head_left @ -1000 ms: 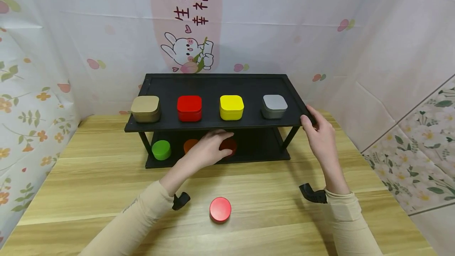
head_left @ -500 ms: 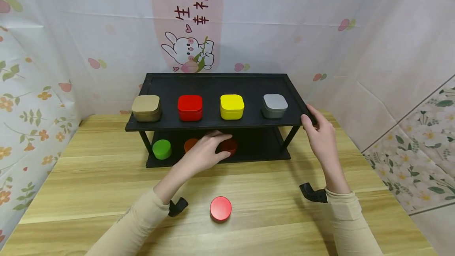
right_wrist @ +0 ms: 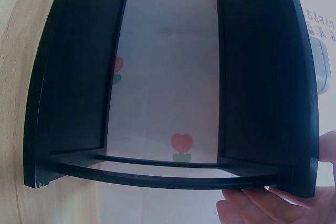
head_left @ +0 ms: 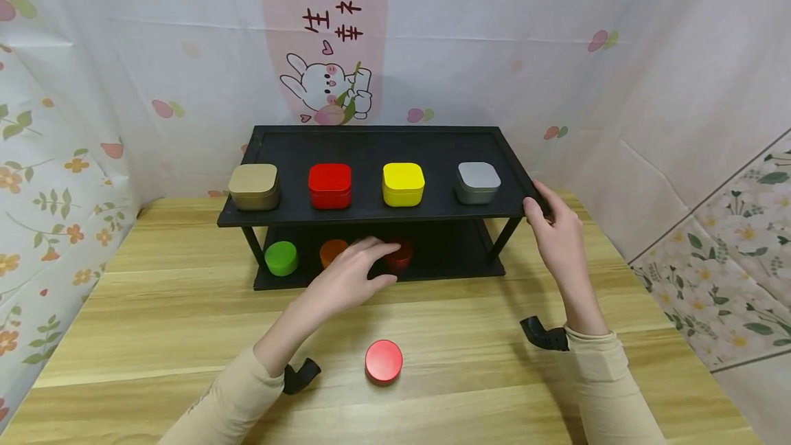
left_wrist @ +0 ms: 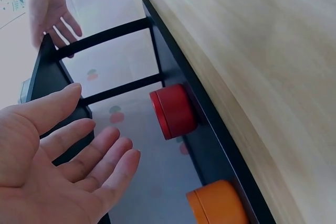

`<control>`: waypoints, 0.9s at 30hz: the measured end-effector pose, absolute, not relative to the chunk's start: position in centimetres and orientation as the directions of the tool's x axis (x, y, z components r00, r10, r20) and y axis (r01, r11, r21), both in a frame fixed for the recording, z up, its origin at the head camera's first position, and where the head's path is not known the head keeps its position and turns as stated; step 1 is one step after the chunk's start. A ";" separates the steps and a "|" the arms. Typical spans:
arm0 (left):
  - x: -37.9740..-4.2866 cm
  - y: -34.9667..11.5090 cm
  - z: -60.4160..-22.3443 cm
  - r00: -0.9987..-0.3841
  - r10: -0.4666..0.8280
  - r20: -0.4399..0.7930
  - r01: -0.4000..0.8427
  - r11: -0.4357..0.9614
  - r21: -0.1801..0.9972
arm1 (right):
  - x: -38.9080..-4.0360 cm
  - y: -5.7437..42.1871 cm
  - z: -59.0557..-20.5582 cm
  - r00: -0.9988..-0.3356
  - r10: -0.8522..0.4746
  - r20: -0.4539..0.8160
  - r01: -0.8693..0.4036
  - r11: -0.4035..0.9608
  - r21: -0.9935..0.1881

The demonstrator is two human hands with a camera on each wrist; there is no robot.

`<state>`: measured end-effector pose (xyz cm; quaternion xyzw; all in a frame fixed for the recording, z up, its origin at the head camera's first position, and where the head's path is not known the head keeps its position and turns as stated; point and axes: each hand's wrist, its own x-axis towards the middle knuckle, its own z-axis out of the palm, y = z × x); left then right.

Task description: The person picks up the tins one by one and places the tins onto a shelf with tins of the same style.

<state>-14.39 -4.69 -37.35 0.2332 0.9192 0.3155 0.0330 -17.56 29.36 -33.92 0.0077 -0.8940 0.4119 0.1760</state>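
Note:
My left hand (head_left: pixel 346 280) is in front of the two-tier black rack (head_left: pixel 371 146), at the lower shelf's front edge. Its fingers are loosely bent with nothing in them. In the left wrist view a gap separates them from a round dark red tin (left_wrist: pixel 176 111) on that shelf. Left of this tin are an orange tin (head_left: pixel 332 250), partly behind the hand in the head view, and a green one (head_left: pixel 281 259). My right hand (head_left: pixel 556 235) grips the upper shelf's front right corner, thumb above and fingers underneath, as the right wrist view shows.
On the upper shelf stand square tins in a row: gold (head_left: pixel 254 187), red (head_left: pixel 330 186), yellow (head_left: pixel 403 185) and silver (head_left: pixel 478 183). A round red tin (head_left: pixel 383 361) lies on the wooden table (head_left: pixel 451 376) in front of the rack. Printed cloth (head_left: pixel 204 74) hangs behind.
My left hand has drawn back toward me and slightly left, out from the lower shelf. More of the dark red tin shows now. The right hand keeps its grip on the corner.

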 end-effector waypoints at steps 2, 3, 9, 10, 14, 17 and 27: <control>-14.1 -4.7 -37.3 -0.890 0.448 0.084 0.404 0.692 0.598 | -17.6 29.4 -33.9 -0.939 0.132 0.318 -0.155 0.662 -0.733; -13.9 -4.7 -37.3 -0.891 0.446 0.083 0.402 0.692 0.599 | -17.6 29.4 -33.9 -0.940 0.133 0.315 -0.152 0.664 -0.732; -13.0 -4.8 -37.4 -0.900 0.431 0.067 0.378 0.695 0.611 | -17.5 29.3 -33.8 -0.942 0.138 0.305 -0.138 0.670 -0.729; -12.9 -4.8 -37.4 -0.901 0.430 0.066 0.377 0.695 0.612 | -17.5 29.3 -33.8 -0.942 0.138 0.306 -0.139 0.669 -0.730; -12.4 -4.8 -37.6 -0.906 0.421 0.050 0.359 0.701 0.617 | -17.5 29.2 -33.8 -0.940 0.140 0.312 -0.145 0.665 -0.733; -12.0 -4.7 -37.8 -0.909 0.416 0.036 0.346 0.704 0.620 | -17.5 29.2 -33.8 -0.938 0.138 0.317 -0.150 0.664 -0.733; -10.7 -4.7 -38.4 -0.898 0.440 0.018 0.349 0.685 0.639 | -17.4 29.1 -33.8 -0.939 0.136 0.315 -0.151 0.662 -0.735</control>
